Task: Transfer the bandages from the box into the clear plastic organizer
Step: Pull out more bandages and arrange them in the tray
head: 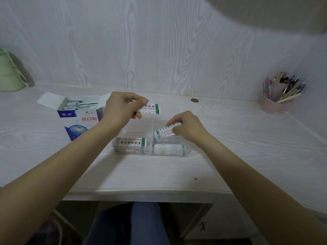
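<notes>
Both hands (pixel 123 107) (pixel 185 128) pinch bandages (pixel 153 109) above the organizer (pixel 150 137).

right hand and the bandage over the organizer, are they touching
Touching: the head view shows the right hand pinching the bandage by its end.

A pale, matt wood-grain finish is seen on the bench (pixel 230 131) and the wall panel (pixel 159 41). The organizer (pixel 134 129) is made of clear, smooth plastic. The box (pixel 79 124) is printed glossy card, and the bandages (pixel 130 142) are wrapped in printed paper.
</notes>
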Demonstrator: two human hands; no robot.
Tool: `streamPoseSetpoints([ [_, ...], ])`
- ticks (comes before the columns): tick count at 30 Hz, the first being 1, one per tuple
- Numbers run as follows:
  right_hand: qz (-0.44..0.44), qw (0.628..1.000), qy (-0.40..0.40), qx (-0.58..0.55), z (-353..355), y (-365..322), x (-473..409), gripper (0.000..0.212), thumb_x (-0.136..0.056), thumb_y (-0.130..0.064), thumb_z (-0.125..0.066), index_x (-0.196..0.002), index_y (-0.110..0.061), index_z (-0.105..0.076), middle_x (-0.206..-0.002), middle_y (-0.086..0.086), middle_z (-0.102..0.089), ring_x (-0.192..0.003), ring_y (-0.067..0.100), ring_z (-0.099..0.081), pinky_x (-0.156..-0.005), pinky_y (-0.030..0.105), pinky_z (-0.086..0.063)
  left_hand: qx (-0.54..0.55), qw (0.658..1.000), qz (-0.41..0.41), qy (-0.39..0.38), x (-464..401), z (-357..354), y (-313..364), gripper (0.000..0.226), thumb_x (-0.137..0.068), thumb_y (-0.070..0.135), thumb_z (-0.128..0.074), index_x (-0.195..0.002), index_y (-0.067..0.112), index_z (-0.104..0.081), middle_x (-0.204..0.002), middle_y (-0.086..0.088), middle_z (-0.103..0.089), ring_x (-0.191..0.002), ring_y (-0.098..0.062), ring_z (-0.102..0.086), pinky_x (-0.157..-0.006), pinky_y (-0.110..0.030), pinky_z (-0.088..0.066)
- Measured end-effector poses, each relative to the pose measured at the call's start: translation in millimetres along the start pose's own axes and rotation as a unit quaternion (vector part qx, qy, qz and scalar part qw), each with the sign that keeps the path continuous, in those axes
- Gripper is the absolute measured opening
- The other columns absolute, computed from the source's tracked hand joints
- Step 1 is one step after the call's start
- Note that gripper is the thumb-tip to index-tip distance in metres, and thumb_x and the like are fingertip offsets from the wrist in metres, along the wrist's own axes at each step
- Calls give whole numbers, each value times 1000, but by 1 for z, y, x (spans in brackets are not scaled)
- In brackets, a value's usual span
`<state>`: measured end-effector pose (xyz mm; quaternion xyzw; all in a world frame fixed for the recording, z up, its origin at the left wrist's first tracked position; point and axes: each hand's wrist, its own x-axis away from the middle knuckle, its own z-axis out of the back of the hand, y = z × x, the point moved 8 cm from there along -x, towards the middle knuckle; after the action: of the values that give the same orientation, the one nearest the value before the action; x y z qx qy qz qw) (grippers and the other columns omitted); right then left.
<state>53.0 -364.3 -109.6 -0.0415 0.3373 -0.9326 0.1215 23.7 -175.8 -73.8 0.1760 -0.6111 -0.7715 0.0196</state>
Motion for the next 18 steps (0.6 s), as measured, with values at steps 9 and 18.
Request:
streamPoseSetpoints([
  [9, 43, 980, 2, 197, -13, -14, -6, 15, -82, -5, -63, -86, -14, -75, -86, 4, -72, -80, 23, -65, -64, 30, -51, -2, 1000, 3, -8, 0, 1, -5, 4, -84, 15, -70, -84, 12, -72, -57, 10, -63, -41, -4, -53, -48, -14, -44],
  [18, 83, 969, -33, 231, -19, -28, -8, 24, -84, -1, -57, -93, -15, -74, -93, 4, -71, -86, 22, -64, -71, 30, -53, -10, 1000, -3, -16, 3, -3, 2, 6, -84, 17, -69, -85, 12, -72, -66, 0, -63, -42, -3, -53, -49, -14, -44],
])
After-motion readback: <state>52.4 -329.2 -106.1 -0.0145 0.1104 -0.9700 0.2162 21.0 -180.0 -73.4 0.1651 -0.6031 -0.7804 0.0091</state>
